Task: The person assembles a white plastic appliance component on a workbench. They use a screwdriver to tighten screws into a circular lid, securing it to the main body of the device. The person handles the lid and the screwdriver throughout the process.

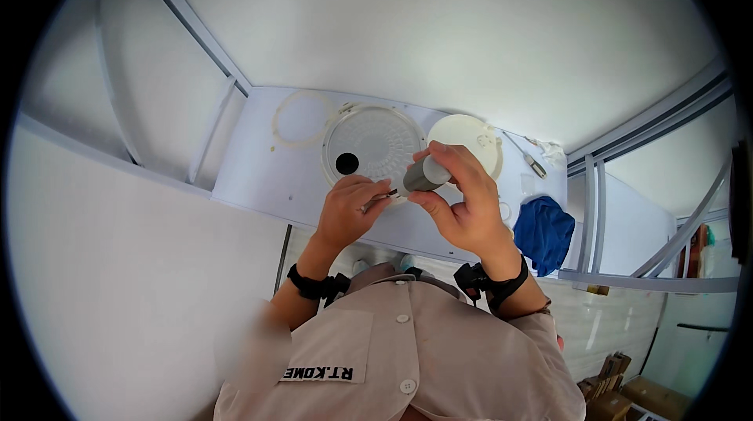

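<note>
My right hand (471, 201) is closed around a grey cylinder with a pale round end (426, 174), tilted over the table. My left hand (350, 209) pinches a thin, light stick-like piece with a dark tip (380, 198). That tip comes close to the lower end of the cylinder; whether they touch I cannot tell. Beyond both hands lies a round white dish-like part with a radial pattern (369, 135), and a black disc (347, 163) rests at its left near side. Partly behind my right hand is a cream round cover (471, 132).
A pale thin ring (274, 125) lies at the table's far left. On the right are a screwdriver (536, 165), crumpled white material (554, 152) and a bunched blue cloth (543, 234). White walls and metal frame bars (590, 213) enclose the white table (263, 170).
</note>
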Motion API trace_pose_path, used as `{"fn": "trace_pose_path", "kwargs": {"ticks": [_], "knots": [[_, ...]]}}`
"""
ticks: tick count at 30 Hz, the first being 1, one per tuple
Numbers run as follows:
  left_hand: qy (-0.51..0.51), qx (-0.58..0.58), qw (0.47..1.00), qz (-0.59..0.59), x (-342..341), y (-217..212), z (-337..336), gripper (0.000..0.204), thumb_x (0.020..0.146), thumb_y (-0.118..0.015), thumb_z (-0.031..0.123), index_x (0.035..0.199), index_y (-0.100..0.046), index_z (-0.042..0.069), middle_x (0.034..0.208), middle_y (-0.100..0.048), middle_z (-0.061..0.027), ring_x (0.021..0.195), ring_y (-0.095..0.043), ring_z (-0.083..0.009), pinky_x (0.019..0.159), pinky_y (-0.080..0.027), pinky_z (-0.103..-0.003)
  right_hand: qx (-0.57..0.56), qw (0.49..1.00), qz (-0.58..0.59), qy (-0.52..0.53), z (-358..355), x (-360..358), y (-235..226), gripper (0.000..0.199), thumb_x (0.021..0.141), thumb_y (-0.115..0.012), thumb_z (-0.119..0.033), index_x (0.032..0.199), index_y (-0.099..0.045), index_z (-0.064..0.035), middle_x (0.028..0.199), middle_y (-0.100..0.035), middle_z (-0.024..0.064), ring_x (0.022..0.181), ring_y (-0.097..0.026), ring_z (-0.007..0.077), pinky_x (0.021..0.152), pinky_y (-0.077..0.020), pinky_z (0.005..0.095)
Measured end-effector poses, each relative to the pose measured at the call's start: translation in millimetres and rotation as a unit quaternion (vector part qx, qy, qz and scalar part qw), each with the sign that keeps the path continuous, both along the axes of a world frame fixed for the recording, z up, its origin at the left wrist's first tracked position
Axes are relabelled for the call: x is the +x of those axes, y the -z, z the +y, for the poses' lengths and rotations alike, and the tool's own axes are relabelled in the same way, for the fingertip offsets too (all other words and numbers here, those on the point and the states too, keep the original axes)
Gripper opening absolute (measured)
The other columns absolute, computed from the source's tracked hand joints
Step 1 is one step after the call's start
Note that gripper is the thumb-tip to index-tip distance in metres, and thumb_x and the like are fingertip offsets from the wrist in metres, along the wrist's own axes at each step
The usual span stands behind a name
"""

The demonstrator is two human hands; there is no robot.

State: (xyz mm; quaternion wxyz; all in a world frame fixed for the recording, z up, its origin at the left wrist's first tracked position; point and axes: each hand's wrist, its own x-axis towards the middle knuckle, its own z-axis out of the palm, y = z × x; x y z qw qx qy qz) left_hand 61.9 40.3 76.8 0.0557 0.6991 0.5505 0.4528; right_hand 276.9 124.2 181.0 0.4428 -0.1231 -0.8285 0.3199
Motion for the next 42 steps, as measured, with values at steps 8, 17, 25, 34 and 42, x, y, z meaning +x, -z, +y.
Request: {"fn": "trace_pose_path", "kwargs": {"ticks": [8,17,25,34,42], "knots": [[-0.006,0.027,0.999,-0.025,0.2,7.4,0.1,0.029,0.077,-0.088,0.008,0.104,-0.079,0.007,0.088,-0.079,-0.0047,0.085,-0.073,-0.0259,0.078,-0.057,-0.039,-0.039,0.998,0.01,0.042,-5.7,-4.8,0.9,0.07,0.084,-0.089,-0.001,0.144,-0.052,-0.0006,0.123,-0.064,0.0169,0.11,-0.07,0.0263,0.089,-0.0644,0.0387],[-0.016,0.064,0.998,-0.003,0.6,7.7,1.7,0.018,0.079,-0.088,0.012,0.095,-0.079,0.009,0.086,-0.079,-0.0032,0.083,-0.074,-0.0254,0.075,-0.056,-0.039,-0.013,0.997,0.045,0.063,-6.6,-16.8,0.7,0.063,0.084,-0.09,-0.01,0.139,-0.06,-0.0027,0.117,-0.069,0.0161,0.092,-0.068,0.0254,0.069,-0.0606,0.0318],[0.003,0.059,0.998,0.005,-3.3,7.9,3.1,0.02,0.078,-0.088,0.01,0.095,-0.078,0.01,0.086,-0.079,-0.0033,0.083,-0.075,-0.0254,0.075,-0.056,-0.039,-0.025,0.996,0.012,0.083,-6.0,-17.6,-3.5,0.064,0.084,-0.091,-0.012,0.138,-0.058,-0.0028,0.115,-0.069,0.0164,0.092,-0.069,0.0252,0.07,-0.0598,0.0323],[0.005,0.056,0.998,-0.021,-3.2,8.2,3.6,0.022,0.078,-0.087,0.008,0.096,-0.077,0.011,0.081,-0.077,-0.0027,0.079,-0.074,-0.0251,0.071,-0.056,-0.038,-0.004,0.995,0.07,0.078,-0.3,-31.4,6.1,0.078,0.078,-0.095,-0.009,0.141,-0.049,-0.0043,0.121,-0.064,0.0171,0.105,-0.068,0.0278,0.092,-0.0562,0.0391],[0.005,0.055,0.998,-0.016,-3.6,7.4,3.3,0.02,0.078,-0.085,0.008,0.096,-0.077,0.011,0.08,-0.076,-0.003,0.078,-0.073,-0.0259,0.069,-0.056,-0.038,0.096,0.992,-0.003,0.079,-6.2,-30.4,-20.8,0.078,0.083,-0.087,-0.008,0.152,-0.052,-0.0012,0.141,-0.06,0.0201,0.111,-0.068,0.0356,0.096,-0.0557,0.0405]]}}
